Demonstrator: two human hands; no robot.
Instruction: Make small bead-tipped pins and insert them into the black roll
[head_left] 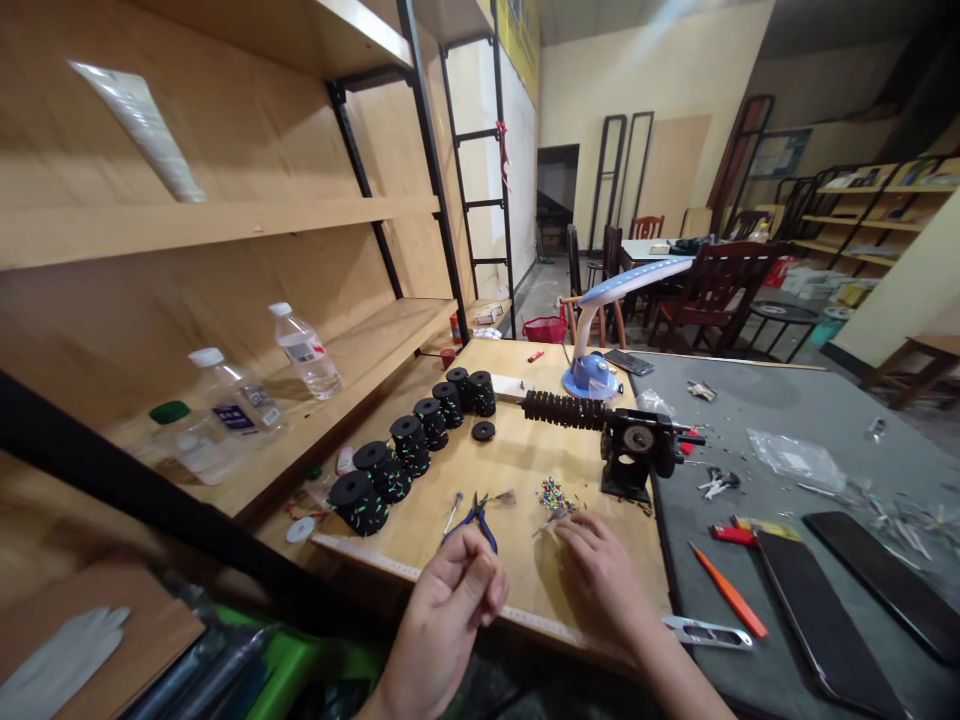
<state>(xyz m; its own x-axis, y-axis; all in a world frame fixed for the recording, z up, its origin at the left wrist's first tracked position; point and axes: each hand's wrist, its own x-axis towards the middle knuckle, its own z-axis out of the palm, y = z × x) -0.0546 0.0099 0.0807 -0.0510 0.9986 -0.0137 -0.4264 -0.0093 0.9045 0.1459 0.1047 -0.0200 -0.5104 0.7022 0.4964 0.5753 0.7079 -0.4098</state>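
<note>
My left hand (pixel 455 610) is raised at the table's near edge, its thumb pressed to curled fingers; whatever they pinch is too small or hidden to make out. My right hand (pixel 604 565) reaches down to the wooden tabletop, fingers stretched forward and slightly apart. Its fingertips are beside a small cluster of thin metal pieces (pixel 549 521). Just beyond lies a pile of small multicoloured beads (pixel 556 494). Blue-handled pliers (pixel 480 520) lie behind my left hand, near another bundle of fine metal pieces (pixel 504 497). Black foam spools (pixel 358 502) stand in a row on the left.
A black clamped device (pixel 637 450) carries a ribbed black roll (pixel 564 410). Behind it stands a blue desk lamp (pixel 589 375). On the grey mat at right lie an orange-handled tool (pixel 729 590) and phones (pixel 821 625). Shelving (pixel 225 225) with bottles (pixel 306 350) borders the left.
</note>
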